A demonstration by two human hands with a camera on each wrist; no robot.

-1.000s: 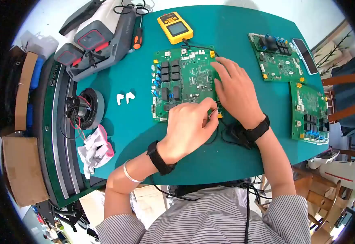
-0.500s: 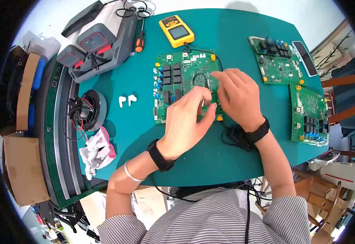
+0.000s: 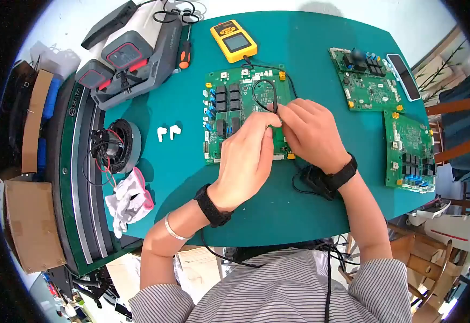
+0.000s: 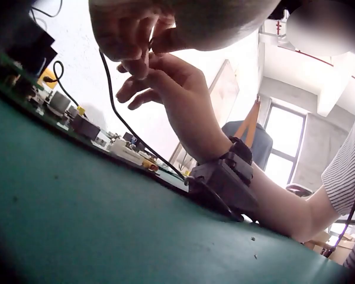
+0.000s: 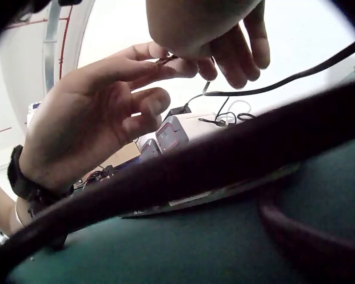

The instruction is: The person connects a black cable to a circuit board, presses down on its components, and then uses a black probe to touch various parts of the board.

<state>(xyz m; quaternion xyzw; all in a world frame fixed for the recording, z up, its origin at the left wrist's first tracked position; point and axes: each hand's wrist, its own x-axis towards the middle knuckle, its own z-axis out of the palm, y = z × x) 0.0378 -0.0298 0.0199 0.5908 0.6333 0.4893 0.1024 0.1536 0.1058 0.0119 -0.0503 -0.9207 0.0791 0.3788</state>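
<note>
Above the large green circuit board (image 3: pixel 246 89), both hands meet with fingertips close together. My left hand (image 3: pixel 247 156) pinches the end of a thin black cable (image 3: pixel 275 98) between thumb and index finger. Beside it my right hand (image 3: pixel 313 132) has its thumb and fingertips on the same cable. A loop of the cable arches over the board's upper right part. In the right wrist view a small dark tip (image 5: pixel 167 60) shows between the fingers; its exact kind is hidden. A yellow handheld tester (image 3: pixel 235 42) lies behind the board, with a black lead plugged into it.
Two more circuit boards (image 3: pixel 368 81) and a phone (image 3: pixel 404 77) lie at the right. At the left are white earbuds (image 3: pixel 169 133), a glove (image 3: pixel 130 200), a round motor-like part (image 3: pixel 117 145), a screwdriver (image 3: pixel 185 55) and a grey machine (image 3: pixel 130 56).
The left hand has risen from the board's lower right edge, and its fingers have closed. The right hand has drawn in to meet it, and the cable now loops over the board.
</note>
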